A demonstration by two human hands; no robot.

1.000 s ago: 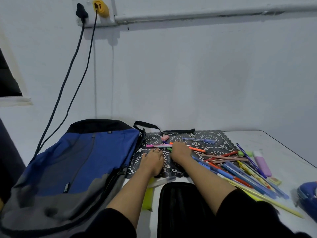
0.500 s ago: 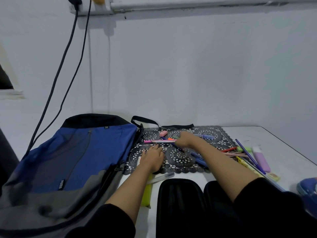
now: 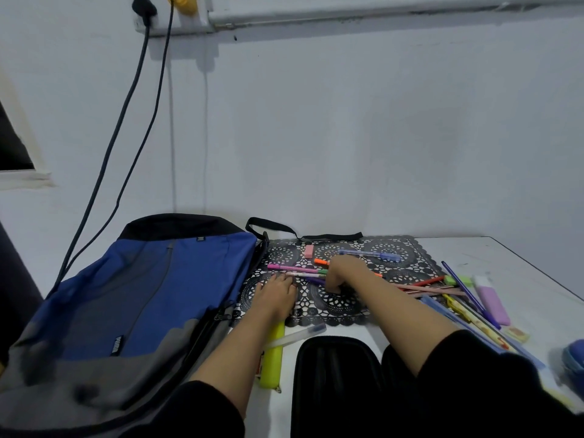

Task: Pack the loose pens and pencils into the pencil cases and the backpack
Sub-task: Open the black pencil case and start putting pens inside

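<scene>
Black lace placemat (image 3: 341, 303) on white table (image 3: 521, 270), pink eraser (image 3: 308, 251) on it, two dark cables (image 3: 117, 124) down the wall.

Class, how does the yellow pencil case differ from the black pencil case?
The yellow pencil case is slim and bright; the black pencil case is far wider and dark. A clear pen crosses the yellow case's far end; none crosses the black case. Both lie lengthwise on the white table.
</scene>
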